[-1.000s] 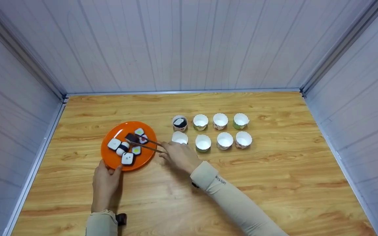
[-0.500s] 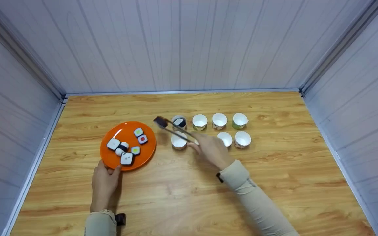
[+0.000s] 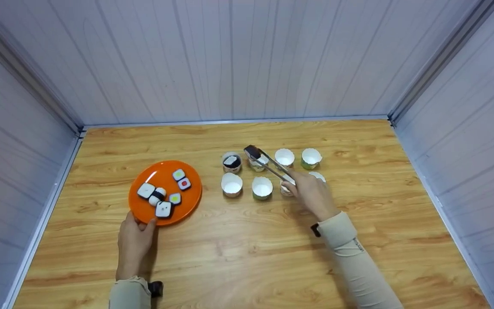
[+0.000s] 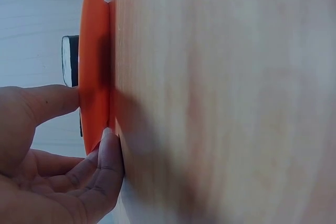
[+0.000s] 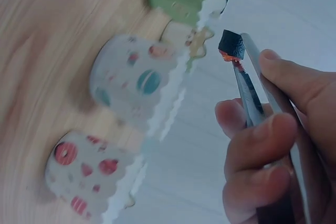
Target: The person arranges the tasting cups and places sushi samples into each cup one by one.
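Observation:
My left hand (image 3: 134, 240) pinches the near rim of an orange plate (image 3: 192, 195), thumb on top and fingers under the edge, as the left wrist view shows. Several toy sushi pieces lie on the plate, among them a black-banded white one (image 3: 157, 195) and a red-centred roll (image 3: 184, 183). My right hand (image 3: 313, 195) grips metal tongs (image 3: 275, 163). Between their tips is a dark toy sushi piece (image 3: 252, 152), black with some orange beneath in the right wrist view. It hangs above the second paper cup (image 3: 258, 166) of the back row, partly hiding it.
Paper cups stand in two rows. The back-left cup (image 3: 232, 162) contains a black-and-white piece. Front cups (image 3: 232, 186) (image 3: 262, 188) look white inside; my right hand partly covers others. Pale panels (image 3: 230, 64) wall the wooden table (image 3: 230, 257).
My right hand has lifted the dark sushi piece off the plate with the tongs and carried it right, over the back row of cups. My left hand stays at the plate.

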Available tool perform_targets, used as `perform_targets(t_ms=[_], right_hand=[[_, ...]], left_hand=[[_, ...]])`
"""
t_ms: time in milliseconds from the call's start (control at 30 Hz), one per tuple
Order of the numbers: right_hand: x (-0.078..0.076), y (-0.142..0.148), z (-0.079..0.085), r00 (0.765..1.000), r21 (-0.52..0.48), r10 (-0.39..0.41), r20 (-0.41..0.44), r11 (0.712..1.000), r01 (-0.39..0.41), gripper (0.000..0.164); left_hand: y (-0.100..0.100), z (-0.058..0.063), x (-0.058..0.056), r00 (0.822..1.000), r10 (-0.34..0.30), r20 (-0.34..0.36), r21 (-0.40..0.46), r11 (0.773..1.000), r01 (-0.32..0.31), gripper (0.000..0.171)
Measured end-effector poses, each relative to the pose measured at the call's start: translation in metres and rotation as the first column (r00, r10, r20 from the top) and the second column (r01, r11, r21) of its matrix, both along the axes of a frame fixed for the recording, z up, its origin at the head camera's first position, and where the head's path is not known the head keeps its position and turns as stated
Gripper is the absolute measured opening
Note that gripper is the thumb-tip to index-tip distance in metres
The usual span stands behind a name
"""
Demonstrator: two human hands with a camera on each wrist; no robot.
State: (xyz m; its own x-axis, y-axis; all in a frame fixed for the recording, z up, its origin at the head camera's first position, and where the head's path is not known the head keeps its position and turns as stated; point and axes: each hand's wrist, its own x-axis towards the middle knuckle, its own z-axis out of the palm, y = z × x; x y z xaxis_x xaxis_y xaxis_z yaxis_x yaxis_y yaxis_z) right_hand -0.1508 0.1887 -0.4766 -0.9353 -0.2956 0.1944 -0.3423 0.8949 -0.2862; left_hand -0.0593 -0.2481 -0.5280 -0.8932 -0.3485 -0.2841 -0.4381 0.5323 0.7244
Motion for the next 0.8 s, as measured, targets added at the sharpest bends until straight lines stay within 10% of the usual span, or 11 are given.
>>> perform_targets(t_ms=[800], right_hand=[[-0.0024,0.0109,-0.0095,0.994,0.024,-0.045,0.099,0.999,0.043,0.028]], left_hand=[[0.0003,-0.0008,0.0013,1.000,-0.001,-0.022,-0.040,0.999,0.000,0.054]])
